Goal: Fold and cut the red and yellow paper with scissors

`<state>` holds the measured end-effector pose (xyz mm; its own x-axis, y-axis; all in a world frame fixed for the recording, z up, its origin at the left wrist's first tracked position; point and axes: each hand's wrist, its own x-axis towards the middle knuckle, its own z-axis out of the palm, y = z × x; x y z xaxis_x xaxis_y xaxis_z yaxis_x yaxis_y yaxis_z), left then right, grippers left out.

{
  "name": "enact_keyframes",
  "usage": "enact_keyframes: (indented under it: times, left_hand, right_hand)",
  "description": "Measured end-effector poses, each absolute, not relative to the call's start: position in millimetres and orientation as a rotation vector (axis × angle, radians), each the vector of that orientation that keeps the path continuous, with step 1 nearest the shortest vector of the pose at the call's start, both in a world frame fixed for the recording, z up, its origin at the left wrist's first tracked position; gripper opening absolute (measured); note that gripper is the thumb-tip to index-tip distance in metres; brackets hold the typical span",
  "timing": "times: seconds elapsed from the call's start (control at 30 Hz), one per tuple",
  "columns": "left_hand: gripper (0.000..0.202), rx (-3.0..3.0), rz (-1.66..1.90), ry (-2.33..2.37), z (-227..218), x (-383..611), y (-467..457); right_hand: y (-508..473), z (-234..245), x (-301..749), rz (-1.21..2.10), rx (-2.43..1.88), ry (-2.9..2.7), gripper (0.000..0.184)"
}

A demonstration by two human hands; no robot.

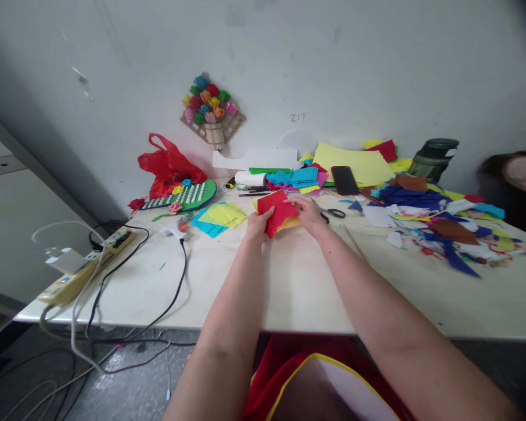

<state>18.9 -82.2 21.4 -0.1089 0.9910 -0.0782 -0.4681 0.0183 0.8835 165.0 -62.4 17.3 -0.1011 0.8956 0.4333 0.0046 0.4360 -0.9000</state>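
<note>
A red paper square (279,211) lies tilted on the pale table (298,280), on top of a yellow sheet (291,223) whose edge peeks out below it. My left hand (258,223) pinches the red paper's lower left corner, fingers closed on it. My right hand (307,212) holds the paper's right edge, fingers curled over it. Black-handled scissors (333,213) rest just right of my right hand.
Yellow and blue paper squares (221,217) lie to the left. A glue gun (175,229) with a black cord and a power strip (87,266) sit further left. A black phone (344,180), paper scraps (447,222) and a dark bottle (433,158) fill the right. A paper flower bouquet (210,111) leans on the wall.
</note>
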Motion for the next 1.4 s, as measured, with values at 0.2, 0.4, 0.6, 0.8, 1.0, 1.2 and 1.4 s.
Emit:
enact_keyframes:
  times: [0.2,0.4,0.6,0.8,1.0,1.2,1.4]
  left_hand:
    - [0.037,0.869,1.353,0.947,23.4,19.9,-87.2]
    - [0.045,0.949,1.287,0.925,27.2,21.3,-90.1]
    - [0.090,0.988,1.290,0.770,36.6,23.4,-100.9]
    - [0.097,1.013,1.280,0.736,39.3,24.7,-106.3]
    - [0.089,1.096,1.244,0.762,31.9,25.5,-96.8]
    - [0.056,1.078,1.331,0.713,25.3,23.2,-87.6]
    - [0.023,0.971,1.421,0.964,25.0,25.0,-79.9]
  right_hand:
    - [-67.5,19.4,160.9,1.023,-0.780,-1.533,0.028]
    - [-54.2,11.3,162.0,0.738,-0.950,-1.353,0.020]
    - [-48.2,8.1,166.8,0.627,-1.069,-1.175,0.025]
    - [-47.9,9.1,166.7,0.567,-1.059,-1.107,0.024]
    - [-43.6,6.1,169.6,0.535,-1.235,-1.068,0.036]
    - [-42.5,3.2,165.7,0.479,-1.217,-1.178,0.032]
    - [-50.2,7.3,159.7,0.502,-1.232,-1.177,0.032]
